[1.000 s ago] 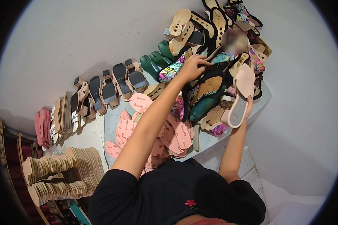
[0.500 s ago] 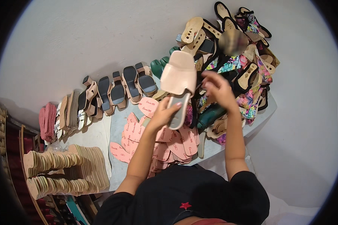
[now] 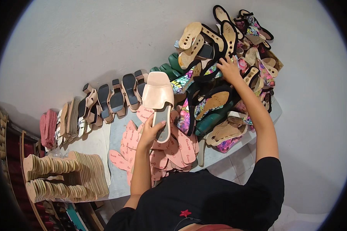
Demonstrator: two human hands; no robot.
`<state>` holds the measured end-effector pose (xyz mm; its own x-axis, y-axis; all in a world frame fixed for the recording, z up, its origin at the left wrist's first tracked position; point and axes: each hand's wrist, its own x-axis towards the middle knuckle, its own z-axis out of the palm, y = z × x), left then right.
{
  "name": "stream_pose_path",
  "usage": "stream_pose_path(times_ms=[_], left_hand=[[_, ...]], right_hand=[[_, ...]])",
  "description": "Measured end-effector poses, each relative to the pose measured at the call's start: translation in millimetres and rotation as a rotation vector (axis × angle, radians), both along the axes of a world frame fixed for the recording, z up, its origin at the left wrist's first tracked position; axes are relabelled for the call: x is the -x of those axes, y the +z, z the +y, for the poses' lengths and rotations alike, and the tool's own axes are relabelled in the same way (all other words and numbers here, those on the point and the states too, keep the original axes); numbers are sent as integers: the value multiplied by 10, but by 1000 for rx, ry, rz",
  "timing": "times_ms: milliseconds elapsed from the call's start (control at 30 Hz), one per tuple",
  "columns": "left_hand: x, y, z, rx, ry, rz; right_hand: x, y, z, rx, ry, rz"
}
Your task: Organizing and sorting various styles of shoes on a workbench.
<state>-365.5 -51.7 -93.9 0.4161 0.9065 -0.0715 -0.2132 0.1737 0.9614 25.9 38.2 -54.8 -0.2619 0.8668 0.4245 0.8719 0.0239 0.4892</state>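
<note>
In my left hand (image 3: 149, 133) is a beige slide sandal (image 3: 158, 94), gripped by its back end with the thumb on the grey insole. Its wide strap and square toe point away from me. My right hand (image 3: 229, 70) reaches to the far right, fingers apart and touching a heap of black-edged floral sandals. Near its fingertips lies a black-rimmed sandal sole (image 3: 229, 35) with holes. Below the held sandal spread several pink printed insoles (image 3: 181, 148).
Beige sandals with black soles (image 3: 117, 102) line the wall. Green shoes (image 3: 169, 70) sit beside the heap. Pink pieces (image 3: 48, 129) and stacked beige soles (image 3: 88, 175) occupy the left. The table's right edge (image 3: 264, 129) drops to a tiled floor.
My right hand has gone from mid-air beside the sandal out to the heap at the far right. My left hand has drawn the sandal left and slightly nearer me.
</note>
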Motion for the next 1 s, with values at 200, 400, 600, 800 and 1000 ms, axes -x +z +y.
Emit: stream_pose_path(times_ms=[200, 400, 600, 800, 1000], left_hand=[[-136, 54, -109, 15, -5, -20], [-305, -32, -157, 83, -18, -77], [-602, -100, -235, 46, 51, -57], [-1140, -3, -218, -5, 235, -49], [-1574, -124, -384, 70, 374, -182]], right_hand=[[99, 622, -319, -337, 110, 401], [-656, 985, -521, -347, -277, 1235], [-2318, 452, -253, -237, -616, 1533], [-2824, 427, 46, 196, -586, 1336], [-2657, 709, 49, 182, -548, 1648]])
